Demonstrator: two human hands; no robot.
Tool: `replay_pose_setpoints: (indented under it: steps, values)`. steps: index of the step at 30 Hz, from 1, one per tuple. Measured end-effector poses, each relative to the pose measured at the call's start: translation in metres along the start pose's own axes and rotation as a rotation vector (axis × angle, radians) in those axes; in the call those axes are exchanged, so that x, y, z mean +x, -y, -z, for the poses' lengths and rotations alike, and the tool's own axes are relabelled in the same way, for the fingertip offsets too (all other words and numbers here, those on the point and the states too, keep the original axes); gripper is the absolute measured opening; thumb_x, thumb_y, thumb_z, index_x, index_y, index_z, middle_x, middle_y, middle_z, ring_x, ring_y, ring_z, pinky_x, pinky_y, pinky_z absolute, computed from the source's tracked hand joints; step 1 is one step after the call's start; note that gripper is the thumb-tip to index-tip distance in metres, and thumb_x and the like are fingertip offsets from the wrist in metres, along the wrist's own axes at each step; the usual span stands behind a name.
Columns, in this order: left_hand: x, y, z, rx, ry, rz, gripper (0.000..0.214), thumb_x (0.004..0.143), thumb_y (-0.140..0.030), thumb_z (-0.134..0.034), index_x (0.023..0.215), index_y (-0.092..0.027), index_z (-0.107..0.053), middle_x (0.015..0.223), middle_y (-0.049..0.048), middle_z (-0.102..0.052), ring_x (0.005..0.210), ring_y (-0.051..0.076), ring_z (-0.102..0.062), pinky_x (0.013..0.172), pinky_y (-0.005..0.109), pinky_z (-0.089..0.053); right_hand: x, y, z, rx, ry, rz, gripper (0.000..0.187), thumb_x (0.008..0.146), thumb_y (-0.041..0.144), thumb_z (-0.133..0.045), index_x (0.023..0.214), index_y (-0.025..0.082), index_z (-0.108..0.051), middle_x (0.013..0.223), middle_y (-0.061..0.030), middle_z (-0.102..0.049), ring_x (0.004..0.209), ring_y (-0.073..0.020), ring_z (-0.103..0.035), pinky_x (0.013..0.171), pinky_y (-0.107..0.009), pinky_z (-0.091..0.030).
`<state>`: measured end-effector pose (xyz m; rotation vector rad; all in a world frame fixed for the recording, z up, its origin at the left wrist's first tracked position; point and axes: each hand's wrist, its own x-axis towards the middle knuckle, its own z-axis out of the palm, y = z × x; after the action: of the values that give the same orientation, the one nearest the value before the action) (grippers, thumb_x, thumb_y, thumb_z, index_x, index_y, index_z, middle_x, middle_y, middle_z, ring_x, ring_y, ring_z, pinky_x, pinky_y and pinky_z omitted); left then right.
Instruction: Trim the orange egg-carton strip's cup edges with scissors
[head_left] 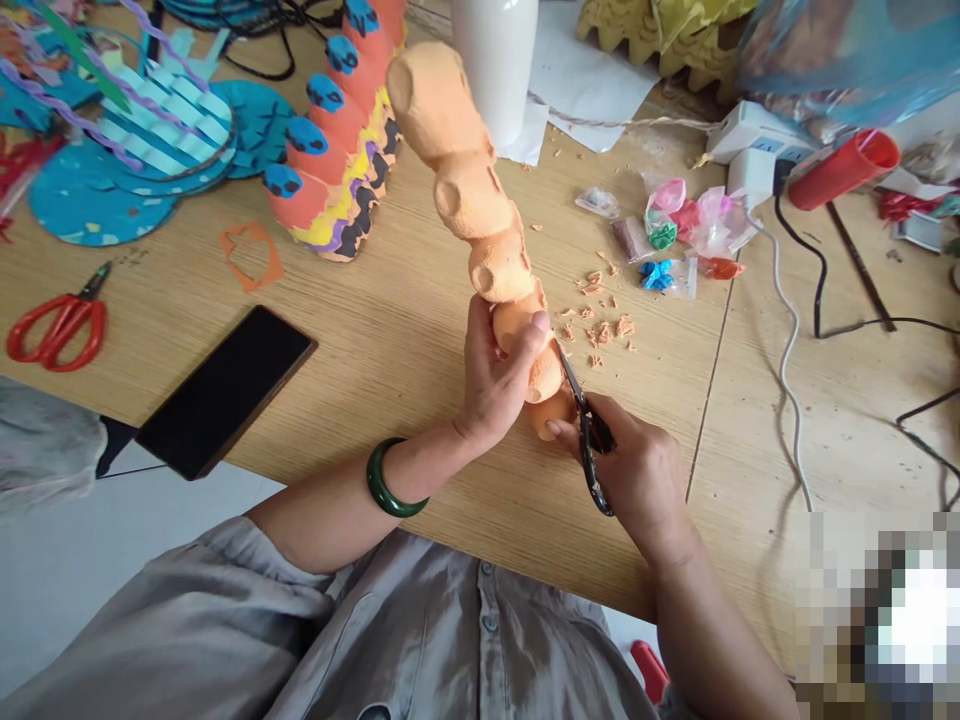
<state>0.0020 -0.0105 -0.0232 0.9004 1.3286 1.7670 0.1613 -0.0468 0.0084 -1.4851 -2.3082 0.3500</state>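
Observation:
An orange-painted egg carton strip with a row of rounded cups slants up and away over the table. My left hand is wrapped round its lower part, thumb on top. In my right hand is a pair of black scissors, its blades pointing up along the strip's right edge, close to or touching it. Whether the blades are apart cannot be made out. Small orange scraps lie on the table to the right of the strip.
Left are red-handled scissors, a phone and an orange cut-out scrap. Behind stand a painted egg carton piece and a white bottle. Right lie small colourful packets, a power strip, cables and a red tube.

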Motion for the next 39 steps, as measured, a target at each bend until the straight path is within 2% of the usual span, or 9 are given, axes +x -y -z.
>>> replay_pose_setpoints:
  steps: [3, 7, 12, 16, 18, 24, 28, 32, 39]
  values:
    - [0.001, 0.003, 0.001, -0.014, 0.03, -0.008, 0.042, 0.089, -0.057, -0.069, 0.114, -0.025, -0.059, 0.118, 0.0087, -0.071, 0.121, 0.026, -0.065, 0.106, 0.038, -0.052, 0.003, -0.002, 0.002, 0.032, 0.038, -0.01, 0.054, 0.098, 0.067, -0.053, 0.097, 0.016, -0.074, 0.062, 0.0003, -0.068, 0.048, -0.0113, -0.059, 0.048, -0.024, -0.033]
    - [0.002, 0.006, 0.002, -0.013, 0.067, 0.002, 0.045, 0.089, -0.059, -0.067, 0.115, -0.023, -0.059, 0.117, 0.0085, -0.072, 0.111, 0.023, -0.068, 0.103, 0.035, -0.052, 0.002, -0.003, 0.002, 0.029, 0.017, -0.001, 0.053, 0.097, 0.065, -0.055, 0.089, 0.016, -0.073, 0.058, 0.002, -0.062, 0.045, -0.0098, -0.053, 0.047, -0.024, -0.032]
    - [0.002, 0.006, 0.003, -0.041, 0.084, 0.036, 0.047, 0.089, -0.062, -0.066, 0.114, -0.023, -0.062, 0.117, 0.0071, -0.071, 0.114, 0.024, -0.066, 0.1, 0.035, -0.052, -0.002, -0.006, 0.004, 0.046, -0.016, 0.033, 0.046, 0.098, 0.058, -0.06, 0.086, 0.016, -0.072, 0.055, 0.0027, -0.059, 0.044, -0.0084, -0.047, 0.047, -0.024, -0.031]
    - [0.003, 0.001, 0.003, -0.092, 0.111, 0.122, 0.039, 0.089, -0.058, -0.067, 0.108, -0.024, -0.065, 0.106, 0.0055, -0.071, 0.103, 0.023, -0.068, 0.091, 0.035, -0.054, -0.003, -0.007, 0.007, 0.066, 0.031, 0.003, 0.046, 0.098, 0.058, -0.06, 0.079, 0.017, -0.07, 0.053, 0.0025, -0.055, 0.045, -0.0088, -0.045, 0.048, -0.023, -0.031]
    - [0.004, -0.001, 0.003, -0.122, 0.111, 0.165, 0.037, 0.089, -0.056, -0.068, 0.107, -0.024, -0.065, 0.103, 0.0049, -0.071, 0.098, 0.022, -0.068, 0.087, 0.035, -0.056, -0.002, -0.008, 0.007, 0.082, 0.054, -0.011, 0.047, 0.099, 0.06, -0.057, 0.084, 0.017, -0.071, 0.055, 0.0014, -0.058, 0.046, -0.0095, -0.048, 0.049, -0.023, -0.033]
    - [0.005, -0.001, 0.001, -0.197, 0.119, 0.178, 0.036, 0.088, -0.05, -0.07, 0.112, -0.024, -0.066, 0.108, 0.0049, -0.072, 0.103, 0.022, -0.069, 0.092, 0.035, -0.056, 0.002, -0.009, 0.005, 0.08, 0.085, -0.006, 0.054, 0.097, 0.067, -0.054, 0.098, 0.016, -0.073, 0.065, -0.0015, -0.069, 0.05, -0.0118, -0.058, 0.052, -0.023, -0.038]
    - [0.0, 0.001, 0.0, -0.237, 0.149, 0.191, 0.03, 0.09, -0.043, -0.068, 0.111, -0.023, -0.065, 0.112, 0.0032, -0.071, 0.107, 0.019, -0.068, 0.097, 0.032, -0.055, 0.001, -0.007, 0.004, 0.046, 0.055, 0.002, 0.057, 0.097, 0.069, -0.051, 0.093, 0.016, -0.071, 0.06, -0.0006, -0.066, 0.047, -0.0119, -0.056, 0.049, -0.024, -0.035]
    - [-0.005, 0.002, -0.001, -0.248, 0.149, 0.266, 0.028, 0.091, -0.044, -0.067, 0.11, -0.024, -0.063, 0.107, 0.0032, -0.071, 0.102, 0.02, -0.069, 0.092, 0.033, -0.057, 0.0, -0.005, 0.003, 0.029, 0.016, 0.022, 0.06, 0.098, 0.071, -0.049, 0.089, 0.016, -0.071, 0.057, -0.0005, -0.064, 0.044, -0.0114, -0.055, 0.047, -0.024, -0.033]
    - [-0.006, -0.004, -0.004, -0.188, 0.111, 0.311, 0.024, 0.091, -0.041, -0.065, 0.106, -0.022, -0.065, 0.1, 0.0044, -0.072, 0.094, 0.019, -0.069, 0.083, 0.033, -0.059, -0.002, -0.001, 0.002, 0.103, 0.09, -0.063, 0.055, 0.101, 0.064, -0.049, 0.088, 0.016, -0.071, 0.055, 0.0005, -0.061, 0.044, -0.0098, -0.049, 0.047, -0.023, -0.034]
